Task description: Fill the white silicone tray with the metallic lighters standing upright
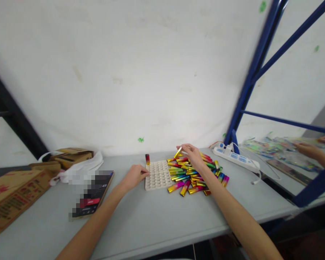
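A white tray with rows of round holes lies on the table. One shiny tube, dark red above and gold below, stands upright at its far left corner. My left hand is closed, thumb and fingers at the tray's left edge. A heap of shiny, flattened tubes in gold, red, green, blue and purple lies against the tray's right side. Over the far part of this heap, my right hand pinches a gold tube, held tilted above the others.
Left of my arm are a phone-like screen, partly pixelated, a white plastic bag and cardboard boxes. A white power strip with cables lies right, beside a blue metal frame. Another person's hands show beyond it.
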A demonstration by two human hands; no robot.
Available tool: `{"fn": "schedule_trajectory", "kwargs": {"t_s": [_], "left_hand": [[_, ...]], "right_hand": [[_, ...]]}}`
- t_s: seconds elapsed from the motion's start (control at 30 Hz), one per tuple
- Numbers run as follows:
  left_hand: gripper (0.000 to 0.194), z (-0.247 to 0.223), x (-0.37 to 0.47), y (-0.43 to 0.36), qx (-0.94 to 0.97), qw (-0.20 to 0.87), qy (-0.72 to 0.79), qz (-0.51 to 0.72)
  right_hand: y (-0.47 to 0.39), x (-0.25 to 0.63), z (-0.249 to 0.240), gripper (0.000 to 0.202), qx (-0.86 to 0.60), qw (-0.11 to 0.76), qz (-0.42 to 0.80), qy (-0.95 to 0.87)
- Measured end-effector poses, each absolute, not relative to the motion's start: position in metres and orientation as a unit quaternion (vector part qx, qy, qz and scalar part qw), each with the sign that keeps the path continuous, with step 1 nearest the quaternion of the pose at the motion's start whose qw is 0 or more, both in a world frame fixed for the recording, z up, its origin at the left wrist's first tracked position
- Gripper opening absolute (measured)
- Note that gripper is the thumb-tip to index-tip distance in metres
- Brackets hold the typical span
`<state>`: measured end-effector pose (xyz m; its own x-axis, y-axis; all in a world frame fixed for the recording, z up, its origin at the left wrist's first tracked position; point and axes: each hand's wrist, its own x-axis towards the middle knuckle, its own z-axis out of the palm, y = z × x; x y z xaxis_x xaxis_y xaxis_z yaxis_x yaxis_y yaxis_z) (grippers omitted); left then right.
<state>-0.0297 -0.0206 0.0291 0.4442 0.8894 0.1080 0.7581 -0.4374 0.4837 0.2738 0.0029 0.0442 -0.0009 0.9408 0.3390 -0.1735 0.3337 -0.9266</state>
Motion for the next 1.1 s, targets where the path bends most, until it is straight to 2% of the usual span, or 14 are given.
{"fn": "schedule_trajectory", "kwargs": {"t_s": [0.1, 0.23, 0.57, 0.77, 0.97, 1.1], "left_hand": [[0.034, 0.031, -0.028, -0.023, 0.823, 0.194, 0.502, 0.183], [0.033, 0.03, -0.028, -0.022, 0.827, 0.189, 0.499, 0.179], [0.035, 0.027, -0.029, -0.02, 0.836, 0.185, 0.483, 0.181], [0.036, 0.031, -0.029, -0.023, 0.836, 0.187, 0.484, 0.181], [0.037, 0.027, -0.031, -0.02, 0.838, 0.188, 0.473, 0.197], [0.036, 0.027, -0.031, -0.021, 0.834, 0.187, 0.481, 0.194]], "right_hand": [[0.006, 0.245, 0.056, 0.041, -0.306, 0.609, 0.532, -0.503], [0.009, 0.206, 0.071, 0.043, -0.288, 0.569, 0.571, -0.517], [-0.002, 0.16, 0.044, 0.061, -0.421, 0.458, 0.592, -0.513], [-0.007, 0.158, 0.037, 0.057, -0.45, 0.461, 0.565, -0.516], [-0.006, 0.153, 0.028, 0.04, -0.465, 0.503, 0.517, -0.514], [-0.008, 0.152, 0.027, 0.04, -0.468, 0.505, 0.488, -0.537]]}}
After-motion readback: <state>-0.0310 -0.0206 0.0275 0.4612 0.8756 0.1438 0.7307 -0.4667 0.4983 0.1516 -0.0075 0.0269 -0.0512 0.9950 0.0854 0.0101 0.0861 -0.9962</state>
